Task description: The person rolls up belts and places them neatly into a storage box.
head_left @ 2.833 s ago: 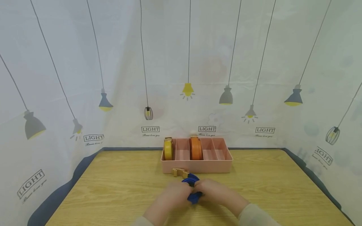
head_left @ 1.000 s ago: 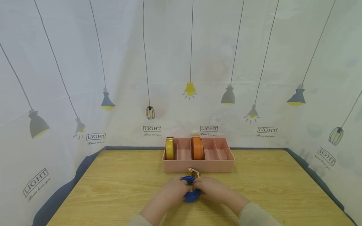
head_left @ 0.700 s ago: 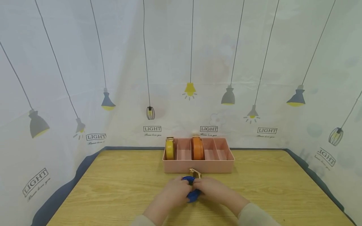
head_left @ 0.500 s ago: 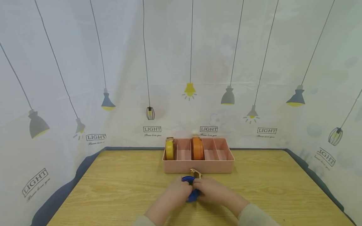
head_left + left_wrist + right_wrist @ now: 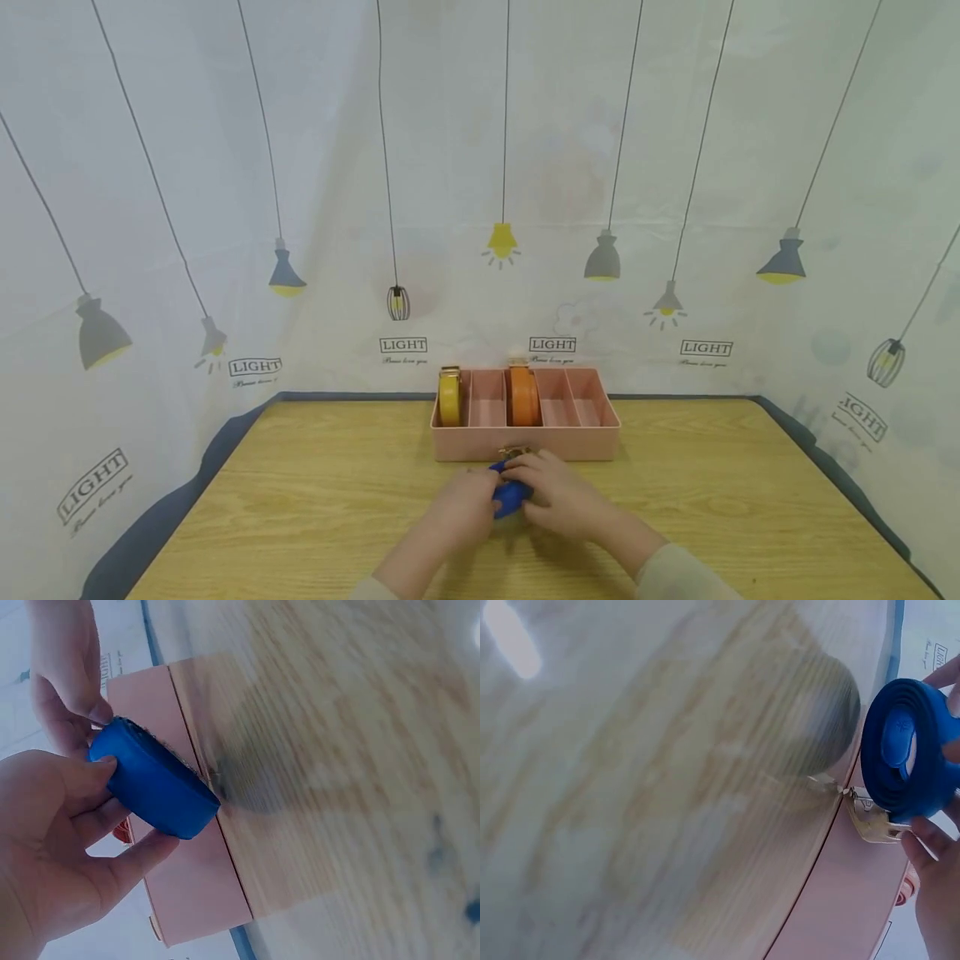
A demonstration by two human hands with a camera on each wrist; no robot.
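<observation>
A blue belt (image 5: 512,500), wound into a coil with a gold buckle (image 5: 874,817), is held between both hands in front of the pink box. My left hand (image 5: 461,504) grips the coil from the left, its thumb and fingers bent round the outer face in the left wrist view. From the other side, my right hand (image 5: 558,500) holds the coil with its fingers near the buckle. In the right wrist view the wound layers and the rounded strap end inside the ring show. A yellow coiled belt (image 5: 450,400) and an orange coiled belt (image 5: 524,398) stand upright in the box.
The pink divided box (image 5: 525,444) stands at the back of the wooden table (image 5: 315,492), just beyond the hands. Yellow sits in its leftmost compartment and orange in the middle one. A pale sheet printed with lamps (image 5: 450,167) hangs behind and on both sides.
The buckle end, at first stretched out to the left, is now drawn in behind the coil. In the last half second the coil has tilted and shifted toward the box; my right fingers have spread over it.
</observation>
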